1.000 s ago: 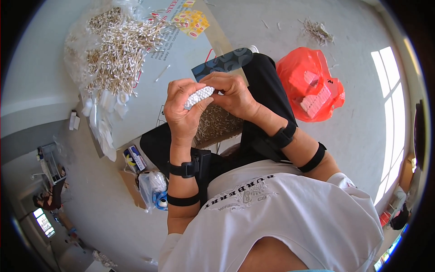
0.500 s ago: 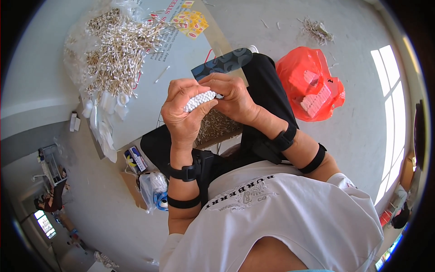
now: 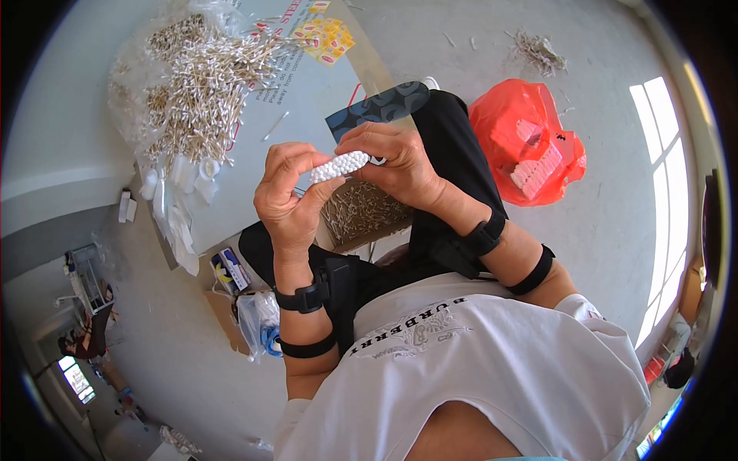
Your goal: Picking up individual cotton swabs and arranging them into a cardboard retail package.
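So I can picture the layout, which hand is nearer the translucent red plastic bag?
Right. The right hand is left of the red bag, apart from it; the left hand is farther left.

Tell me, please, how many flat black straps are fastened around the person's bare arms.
4: one flat black strap near the left wrist, second strap nearer the left elbow, third strap near the right wrist, fourth strap near the right elbow. More could be hidden.
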A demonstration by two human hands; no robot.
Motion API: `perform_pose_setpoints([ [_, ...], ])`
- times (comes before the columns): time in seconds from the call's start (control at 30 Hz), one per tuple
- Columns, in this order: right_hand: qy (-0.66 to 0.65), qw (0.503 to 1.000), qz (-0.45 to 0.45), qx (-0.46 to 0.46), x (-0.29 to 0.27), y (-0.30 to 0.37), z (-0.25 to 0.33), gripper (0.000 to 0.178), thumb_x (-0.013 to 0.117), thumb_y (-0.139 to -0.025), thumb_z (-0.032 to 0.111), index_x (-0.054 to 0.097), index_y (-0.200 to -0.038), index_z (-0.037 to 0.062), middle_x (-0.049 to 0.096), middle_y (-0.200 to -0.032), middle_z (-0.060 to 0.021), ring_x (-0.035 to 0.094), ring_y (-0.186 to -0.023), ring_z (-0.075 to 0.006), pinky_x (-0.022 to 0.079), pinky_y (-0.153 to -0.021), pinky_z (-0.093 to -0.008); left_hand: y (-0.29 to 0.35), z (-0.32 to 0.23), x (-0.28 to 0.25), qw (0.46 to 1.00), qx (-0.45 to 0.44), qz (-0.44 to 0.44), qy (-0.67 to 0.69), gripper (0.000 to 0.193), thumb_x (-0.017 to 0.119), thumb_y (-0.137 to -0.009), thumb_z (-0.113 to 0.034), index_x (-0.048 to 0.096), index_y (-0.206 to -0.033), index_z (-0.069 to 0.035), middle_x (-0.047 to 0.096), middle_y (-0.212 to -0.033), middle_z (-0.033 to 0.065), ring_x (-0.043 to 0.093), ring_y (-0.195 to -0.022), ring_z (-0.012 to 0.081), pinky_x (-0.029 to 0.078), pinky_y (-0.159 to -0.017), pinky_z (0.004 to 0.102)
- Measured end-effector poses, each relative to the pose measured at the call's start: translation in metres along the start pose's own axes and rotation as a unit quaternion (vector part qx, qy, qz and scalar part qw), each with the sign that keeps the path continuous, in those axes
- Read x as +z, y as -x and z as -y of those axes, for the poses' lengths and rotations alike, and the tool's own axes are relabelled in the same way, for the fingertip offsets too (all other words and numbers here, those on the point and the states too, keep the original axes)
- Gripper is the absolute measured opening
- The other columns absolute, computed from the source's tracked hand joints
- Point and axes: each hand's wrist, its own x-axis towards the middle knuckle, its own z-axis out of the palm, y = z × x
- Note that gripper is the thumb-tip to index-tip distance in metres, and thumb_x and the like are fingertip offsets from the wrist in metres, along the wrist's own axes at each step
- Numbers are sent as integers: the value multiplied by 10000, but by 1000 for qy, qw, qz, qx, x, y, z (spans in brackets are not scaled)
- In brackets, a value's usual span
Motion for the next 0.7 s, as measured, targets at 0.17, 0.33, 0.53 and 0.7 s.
perform_pose_setpoints([
  [0.17,3,1000,12,-4,2,-1,3,276,742,-694,-35,688,-962,-2,680,-966,-112,671,-878,-241,526,-745,-301,-1,5,0,999,41,-8,18,309,839,-625,-47,687,-892,-21,633,-920,54,589,-879,218,483,-783,308],
  [0.33,25,999,-9,-41,3,0,0,259,734,-699,-30,686,-952,-7,678,-960,-118,673,-875,-253,532,-739,-309,-3,-6,11,999,24,-20,28,299,838,-631,-52,684,-886,-27,636,-907,55,592,-882,221,491,-776,315],
  [0.53,22,999,-4,-36,6,1,0,261,721,-690,-35,676,-947,-16,674,-960,-126,670,-870,-271,533,-744,-313,-2,1,12,998,59,14,22,292,833,-631,-41,687,-883,-32,634,-917,54,594,-885,221,496,-767,319],
  [0.7,52,997,-12,-56,5,1,-2,262,738,-690,-10,674,-945,-17,668,-968,-136,662,-851,-285,530,-733,-319,-5,-8,17,999,40,14,27,265,824,-645,-37,682,-868,-32,635,-897,48,595,-866,222,494,-756,319],
])
